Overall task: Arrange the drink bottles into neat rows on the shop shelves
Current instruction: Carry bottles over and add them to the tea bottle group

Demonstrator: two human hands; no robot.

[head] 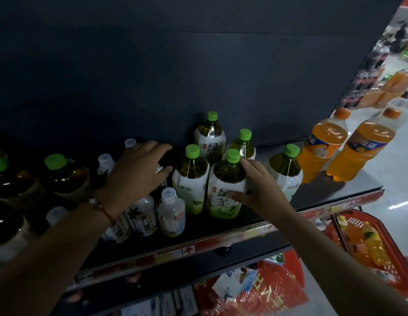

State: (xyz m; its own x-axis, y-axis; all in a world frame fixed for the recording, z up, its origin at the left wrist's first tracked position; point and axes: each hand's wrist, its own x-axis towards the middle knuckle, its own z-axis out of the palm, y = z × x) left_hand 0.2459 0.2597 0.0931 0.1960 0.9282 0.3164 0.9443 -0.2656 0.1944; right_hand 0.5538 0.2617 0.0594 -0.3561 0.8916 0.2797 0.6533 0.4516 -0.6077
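Five green tea bottles (191, 179) grouped mid-shelf, green caps, upright; four bunched close, one (286, 172) standing apart to the right. Right hand (257, 188) wrapped on front-right bottle of the cluster (225, 185), fingers on shoulder and label, thumb low across the label; closed on it. Left hand (139, 169) spread above small white-capped bottles (171, 210), fingers apart, grasping nothing visible; contact with bottle beneath cannot be told. Step in hand, by judgement: squaring front pair of tea bottles into a row. To do well: keep grip low near the label rather than at the cap, slide rather than lift, label facing out, front faces level with shelf edge (221, 242); then draw stray right bottle in line with same spacing. Back two tea bottles (209, 142) staggered, likely need nudging behind the front pair. Obstructions: white-capped bottles just beside left tea bottle, little room for leftward shift; left forearm crossing over them, risk of toppling. Two orange soda bottles (323, 147) at far right of shelf, well apart from tea, no hindrance. Dark green-capped bottles (66, 174) far left, dim, labels unreadable. Red basket (367, 242) below right with orange drinks inside. Lower shelf contents too dark to identify
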